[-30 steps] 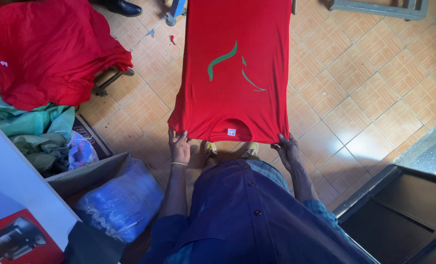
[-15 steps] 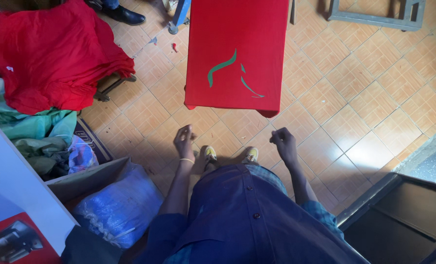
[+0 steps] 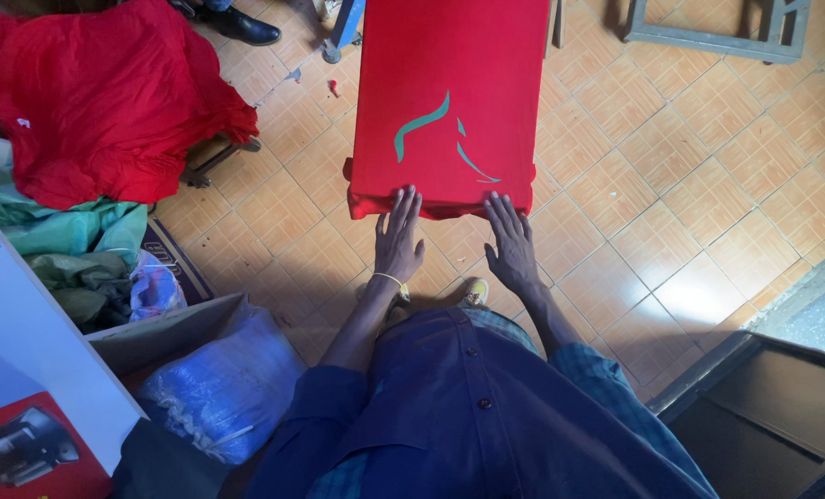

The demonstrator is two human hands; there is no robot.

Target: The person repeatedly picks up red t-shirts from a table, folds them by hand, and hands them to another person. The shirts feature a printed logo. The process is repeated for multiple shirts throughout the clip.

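Bench [image 3: 532, 37]: flat board, fully covered by a red shirt [image 3: 449, 83] stretched over it, teal print facing up, near hem folded under the bench edge. Tiled floor [image 3: 699, 194] below carries a blue plastic sack [image 3: 218, 388] and black shoe [image 3: 246, 26].

Both hands flat, fingers spread, left [image 3: 398, 242], right [image 3: 512, 245], arms extended forward

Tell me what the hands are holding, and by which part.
Nothing is gripped: left hand and right hand press flat on the red shirt's near folded edge.
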